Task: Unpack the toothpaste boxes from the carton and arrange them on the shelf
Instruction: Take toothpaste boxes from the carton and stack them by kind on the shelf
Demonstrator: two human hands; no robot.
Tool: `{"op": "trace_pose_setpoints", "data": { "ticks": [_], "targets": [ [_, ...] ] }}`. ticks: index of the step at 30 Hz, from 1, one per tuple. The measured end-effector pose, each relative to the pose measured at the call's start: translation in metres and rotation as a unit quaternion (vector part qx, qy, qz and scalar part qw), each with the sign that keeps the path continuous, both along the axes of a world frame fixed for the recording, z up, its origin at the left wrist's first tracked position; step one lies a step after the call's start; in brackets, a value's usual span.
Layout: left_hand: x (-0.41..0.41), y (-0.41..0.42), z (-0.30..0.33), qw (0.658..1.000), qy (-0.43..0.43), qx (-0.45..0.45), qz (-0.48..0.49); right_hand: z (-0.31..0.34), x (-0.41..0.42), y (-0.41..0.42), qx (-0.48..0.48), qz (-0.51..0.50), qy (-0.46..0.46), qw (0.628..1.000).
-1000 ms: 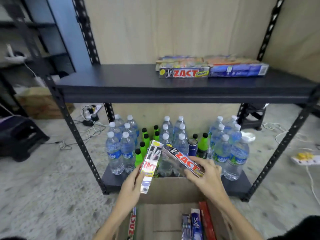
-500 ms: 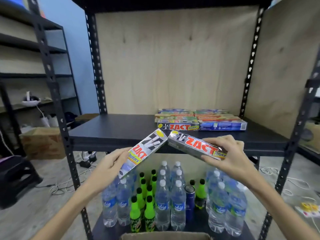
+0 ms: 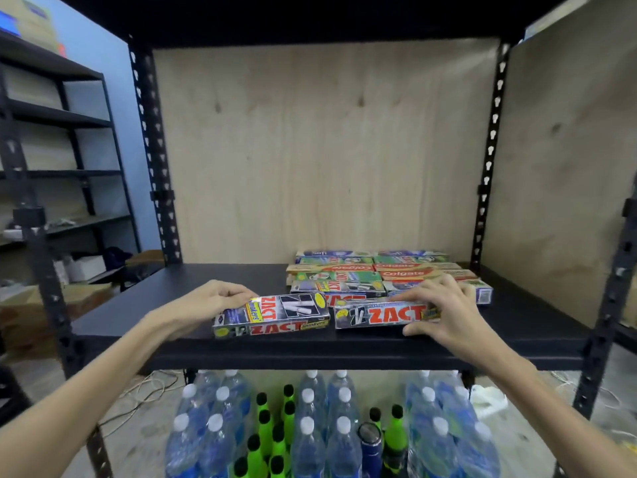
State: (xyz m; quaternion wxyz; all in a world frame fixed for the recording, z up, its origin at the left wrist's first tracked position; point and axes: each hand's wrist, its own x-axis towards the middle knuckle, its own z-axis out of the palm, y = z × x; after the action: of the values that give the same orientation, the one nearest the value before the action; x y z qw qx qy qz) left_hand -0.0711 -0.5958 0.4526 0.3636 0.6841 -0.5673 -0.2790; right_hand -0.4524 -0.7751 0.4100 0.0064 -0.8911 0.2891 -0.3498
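While both arms reach in from the bottom of the frame, the left hand (image 3: pixel 210 300) grips the end of one ZACT box (image 3: pixel 272 315) lying on the black shelf (image 3: pixel 144 315), its label reading "Smokers". Just right of it, the right hand (image 3: pixel 444 312) curls over a second ZACT box (image 3: pixel 379 315). Behind them sit rows of stacked boxes (image 3: pixel 375 270), some reading "Colgate". Water bottles (image 3: pixel 310 439) stand below.
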Motion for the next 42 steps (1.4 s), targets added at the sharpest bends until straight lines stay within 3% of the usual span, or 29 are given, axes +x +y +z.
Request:
{"op": "trace_pose_setpoints", "data": {
  "ticks": [5,10,16,21,27,29,32,37,42],
  "targets": [
    [0.003,-0.028,-0.004,0.998,-0.064,0.006,-0.002,-0.011,0.004,-0.011,0.023,0.014,-0.037,0.999],
    [-0.006,-0.039,-0.017,0.990,-0.075,-0.116,0.014,-0.020,0.000,-0.018,0.033,-0.030,-0.032,0.999],
    [-0.017,-0.037,-0.032,0.952,-0.261,-0.161,-0.008,-0.021,0.001,-0.023,0.039,-0.031,-0.025,0.998],
    [-0.014,-0.043,-0.033,0.955,-0.238,-0.179,0.002,-0.021,0.002,-0.026,0.067,-0.032,-0.049,0.996],
    [-0.021,-0.055,-0.014,0.961,-0.152,-0.232,0.005,0.005,-0.001,-0.033,0.054,-0.045,-0.095,0.993],
    [-0.019,-0.072,-0.006,0.954,-0.182,-0.239,0.018,0.018,0.000,-0.041,0.042,-0.060,-0.114,0.991],
    [-0.017,-0.108,0.006,0.921,-0.298,-0.241,0.064,0.034,0.004,-0.060,0.045,-0.082,-0.132,0.987],
    [-0.023,-0.183,0.017,0.903,-0.371,-0.199,0.085,0.049,0.015,-0.128,0.091,-0.161,-0.098,0.978],
    [-0.029,-0.255,0.008,0.921,-0.340,-0.163,0.097,0.053,0.030,-0.189,0.137,-0.208,-0.049,0.967]
  ]
}}
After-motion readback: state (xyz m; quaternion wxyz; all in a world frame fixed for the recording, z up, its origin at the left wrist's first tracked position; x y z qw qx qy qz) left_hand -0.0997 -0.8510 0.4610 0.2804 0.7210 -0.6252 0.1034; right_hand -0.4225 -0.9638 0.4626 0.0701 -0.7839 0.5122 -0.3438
